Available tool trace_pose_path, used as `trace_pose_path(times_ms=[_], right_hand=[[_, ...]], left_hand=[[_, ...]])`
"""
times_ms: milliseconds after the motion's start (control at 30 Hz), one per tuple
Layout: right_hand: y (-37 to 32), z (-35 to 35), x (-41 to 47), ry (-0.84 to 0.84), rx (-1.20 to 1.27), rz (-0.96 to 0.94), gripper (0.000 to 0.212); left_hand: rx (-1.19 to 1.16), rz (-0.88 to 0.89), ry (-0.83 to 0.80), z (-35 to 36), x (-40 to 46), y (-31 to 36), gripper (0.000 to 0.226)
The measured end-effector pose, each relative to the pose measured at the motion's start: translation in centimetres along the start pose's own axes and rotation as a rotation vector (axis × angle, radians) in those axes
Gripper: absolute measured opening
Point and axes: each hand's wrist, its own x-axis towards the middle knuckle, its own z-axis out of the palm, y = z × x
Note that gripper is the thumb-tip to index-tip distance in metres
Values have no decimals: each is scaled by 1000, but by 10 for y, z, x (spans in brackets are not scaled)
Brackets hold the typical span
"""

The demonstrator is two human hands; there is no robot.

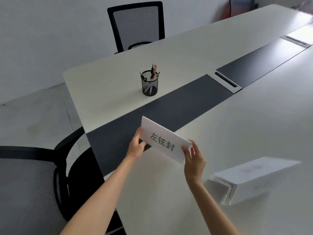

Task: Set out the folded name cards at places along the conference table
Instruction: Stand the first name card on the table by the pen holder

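Head view, name card (165, 141): 1 folded white card, printed dark characters facing the camera, held tilted above the near half of the tabletop (254, 116), at the edge of the dark centre strip (169, 107).
Head view, left hand (136, 146): grip closed on the card's left end, thumb on the printed face, fingers behind.
Head view, right hand (193, 161): grip closed on the card's right end, thumb in front, fingers wrapped around the edge.
Head view, card stack (250, 178): remaining folded white cards lying together on the tabletop to the right of the right hand, apart from it (blurred; count cannot be told).
Head view, pen cup (149, 83): black mesh cup upright on the far half of the tabletop, holding several pens, 1 or more red.
Head view, cable hatch (226, 81): grey-framed slot set in the centre strip.
Head view, chairs: 1 black mesh chair (137, 26) at the far side; another chair (33, 184) at the near left end.
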Motion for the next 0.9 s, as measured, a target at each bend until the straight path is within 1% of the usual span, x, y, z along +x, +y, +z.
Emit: trace_pose_path(times_ms=[100, 167, 233, 267, 333, 433, 467, 533, 667, 800, 900], right_hand=[[5, 12, 26, 23, -52, 2, 31], [16, 11, 39, -51, -155, -4, 44], [27, 7, 45, -161, -273, -7, 62], [29, 6, 46, -186, -313, -2, 67], [30, 7, 49, -167, -344, 1, 67], [20, 20, 54, -126, -317, 13, 65], [17, 26, 58, -116, -305, 12, 64], [14, 37, 67, -97, -290, -6, 64], [13, 58, 93, -50, -289, 3, 66], [14, 76, 118, -10, -293, -7, 66], [15, 81, 131, -10, -281, 6, 65]], left_hand=[[117, 69, -69, 8, 33, 10, 62], [185, 121, -117, 12, 46, 15, 64], [259, 167, -88, 13, 47, 11, 63], [300, 169, -42, 13, 43, 4, 61], [428, 161, 44, 15, 29, -17, 54], [739, 202, 118, 18, 12, -52, 45], [835, 236, 129, 18, 10, -60, 46], [938, 276, 154, 18, 10, -69, 49], [971, 287, 193, 18, 13, -71, 46], [968, 279, 176, 18, 13, -70, 45], [953, 276, 175, 17, 13, -70, 45]])
